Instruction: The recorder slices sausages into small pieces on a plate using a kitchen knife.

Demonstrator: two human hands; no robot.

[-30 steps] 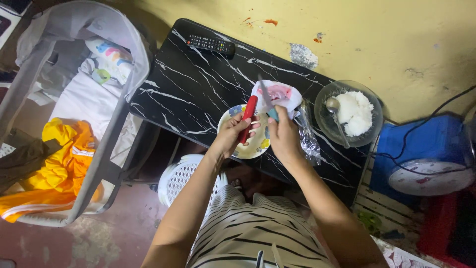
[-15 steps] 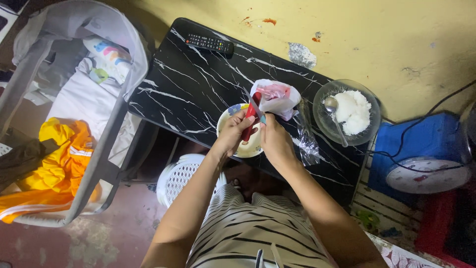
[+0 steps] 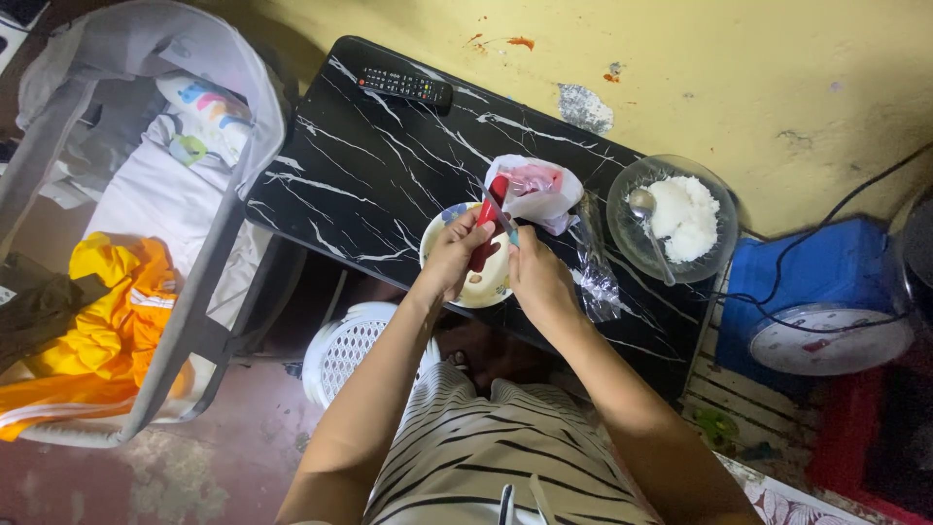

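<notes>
Head camera looks down at a black marble-look table (image 3: 389,175). Both hands are over a small cream plate (image 3: 486,282) near the front edge of the table. The left hand (image 3: 452,255) is closed around a red-handled tool (image 3: 489,222); it looks like scissors or a knife, but I cannot tell which. The right hand (image 3: 536,277) pinches the edge of a thin plastic bag (image 3: 535,190) with something pink inside. The bag hangs just above the far side of the plate, and the tool touches it. I think the bag is being opened right now. The plate looks mostly bare, so the pink stuff is not out yet. A glass bowl of white rice (image 3: 680,216) with a spoon (image 3: 649,226) sits near the right edge. A remote control (image 3: 406,86) lies at the far edge.
</notes>
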